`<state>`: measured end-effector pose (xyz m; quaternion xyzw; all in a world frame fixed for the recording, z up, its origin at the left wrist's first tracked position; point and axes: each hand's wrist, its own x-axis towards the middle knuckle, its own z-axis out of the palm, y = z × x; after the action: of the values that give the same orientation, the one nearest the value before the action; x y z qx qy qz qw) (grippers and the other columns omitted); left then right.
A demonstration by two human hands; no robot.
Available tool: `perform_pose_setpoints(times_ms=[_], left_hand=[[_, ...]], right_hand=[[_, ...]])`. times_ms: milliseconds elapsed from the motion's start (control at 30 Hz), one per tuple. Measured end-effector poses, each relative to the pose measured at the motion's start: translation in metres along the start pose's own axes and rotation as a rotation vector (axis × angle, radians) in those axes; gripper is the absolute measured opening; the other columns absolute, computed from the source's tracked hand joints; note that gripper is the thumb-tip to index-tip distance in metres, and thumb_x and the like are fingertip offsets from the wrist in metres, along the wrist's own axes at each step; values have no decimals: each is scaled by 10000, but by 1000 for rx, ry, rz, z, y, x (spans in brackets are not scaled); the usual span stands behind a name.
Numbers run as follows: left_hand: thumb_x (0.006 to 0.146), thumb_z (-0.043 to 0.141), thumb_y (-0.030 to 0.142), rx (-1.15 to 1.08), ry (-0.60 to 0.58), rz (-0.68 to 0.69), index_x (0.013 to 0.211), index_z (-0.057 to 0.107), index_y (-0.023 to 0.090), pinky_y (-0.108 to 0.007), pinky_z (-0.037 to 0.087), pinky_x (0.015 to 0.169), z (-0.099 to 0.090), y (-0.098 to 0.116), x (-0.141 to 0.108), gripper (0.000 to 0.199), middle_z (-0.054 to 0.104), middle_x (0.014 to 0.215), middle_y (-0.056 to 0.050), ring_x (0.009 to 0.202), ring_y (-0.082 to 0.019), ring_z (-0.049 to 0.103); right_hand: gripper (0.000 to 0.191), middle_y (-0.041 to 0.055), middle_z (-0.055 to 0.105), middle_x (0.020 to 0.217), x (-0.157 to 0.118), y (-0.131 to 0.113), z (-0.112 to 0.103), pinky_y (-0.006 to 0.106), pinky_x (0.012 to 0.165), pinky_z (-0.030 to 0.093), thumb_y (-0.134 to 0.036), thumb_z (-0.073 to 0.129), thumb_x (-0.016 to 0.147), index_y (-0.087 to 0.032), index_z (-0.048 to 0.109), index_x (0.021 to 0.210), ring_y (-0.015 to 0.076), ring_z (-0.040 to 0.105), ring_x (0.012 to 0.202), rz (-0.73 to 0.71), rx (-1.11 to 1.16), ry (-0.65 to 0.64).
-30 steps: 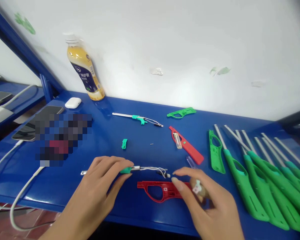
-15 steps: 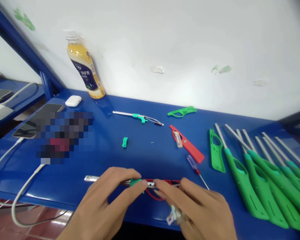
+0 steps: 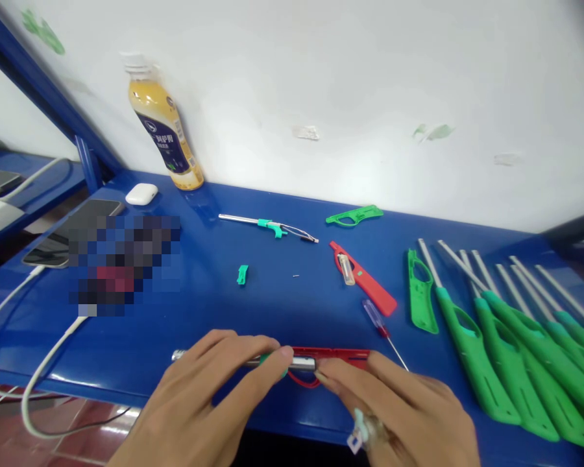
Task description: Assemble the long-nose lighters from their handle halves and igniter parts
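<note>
My left hand [image 3: 214,395] is closed on a silver metal tube [image 3: 302,363] with a teal collar, its far end poking out at the left. My right hand [image 3: 399,402] pinches at the tube's right end, and a small clear part with a pale tip [image 3: 356,440] hangs under its fingers. Behind both hands lies a red casing half [image 3: 340,354], partly hidden by them. Beyond them are a small green piece [image 3: 242,275], a tiny pin [image 3: 296,275] and a metal rod with a teal trigger and wires [image 3: 272,227].
A red casing [image 3: 379,298] with a clear tank, a screwdriver [image 3: 376,319] and green casing halves [image 3: 421,295] lie to the right, beside several green lighters [image 3: 486,370]. A bottle [image 3: 168,143], white case [image 3: 141,194], phone [image 3: 43,251] and cables are at the left.
The tube has slid to the right through my left hand's grip, with less of it showing at the left. My right hand has shifted right, along with the small clear part.
</note>
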<state>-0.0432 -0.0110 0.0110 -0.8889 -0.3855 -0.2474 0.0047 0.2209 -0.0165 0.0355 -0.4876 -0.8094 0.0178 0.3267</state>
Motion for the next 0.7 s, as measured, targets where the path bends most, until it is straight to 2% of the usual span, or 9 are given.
perform_pose_setpoints(times_ms=[200, 300, 367, 500, 567, 700], left_hand=[[1001, 440, 62, 61, -45, -56, 1481, 517, 313, -347, 552, 1047, -2, -4, -1, 548, 674, 1303, -22, 1074, -167, 700], [972, 407, 10, -2, -54, -33, 1469, 529, 331, -320, 555, 1036, -2, -2, 1, 605, 638, 1335, -39, 1120, -156, 674], [948, 377, -33, -57, -37, -29, 1453, 548, 334, -280, 565, 994, -1, -1, 3, 646, 624, 1332, -51, 1118, -142, 660], [924, 341, -79, -109, -46, -31, 1449, 555, 321, -264, 564, 967, 1, -1, 2, 693, 592, 1335, -71, 1138, -143, 630], [930, 341, -74, -109, -57, -16, 1456, 547, 318, -278, 558, 984, 1, 0, 3, 688, 577, 1347, -76, 1171, -155, 612], [943, 355, -62, -146, -2, -19, 1432, 573, 276, -289, 557, 977, 2, 6, 8, 632, 586, 1315, -87, 1138, -156, 620]], right_hand=[[186, -45, 682, 656, -3, 4, -4, 200, 473, 452, -190, 539, 1020, -232, 720, 1025, 81, 590, 473, 25, 51, 8], [282, -41, 645, 588, 2, 1, -6, 222, 426, 424, -268, 490, 1058, -244, 743, 936, 84, 545, 413, -3, 30, -24], [345, -32, 663, 608, 4, -1, -6, 228, 414, 423, -304, 456, 1074, -257, 761, 919, 84, 556, 410, -9, 13, -45], [250, -15, 729, 738, -2, 1, -5, 191, 492, 512, -310, 536, 1042, -276, 783, 1058, 99, 670, 541, 32, 18, -44], [228, -23, 722, 721, -6, 1, -5, 180, 517, 534, -307, 577, 1020, -301, 777, 1128, 101, 678, 555, 61, 13, -9], [244, -35, 667, 621, -7, -5, -6, 198, 424, 468, -296, 568, 1028, -333, 797, 1106, 90, 627, 462, 50, -83, 16]])
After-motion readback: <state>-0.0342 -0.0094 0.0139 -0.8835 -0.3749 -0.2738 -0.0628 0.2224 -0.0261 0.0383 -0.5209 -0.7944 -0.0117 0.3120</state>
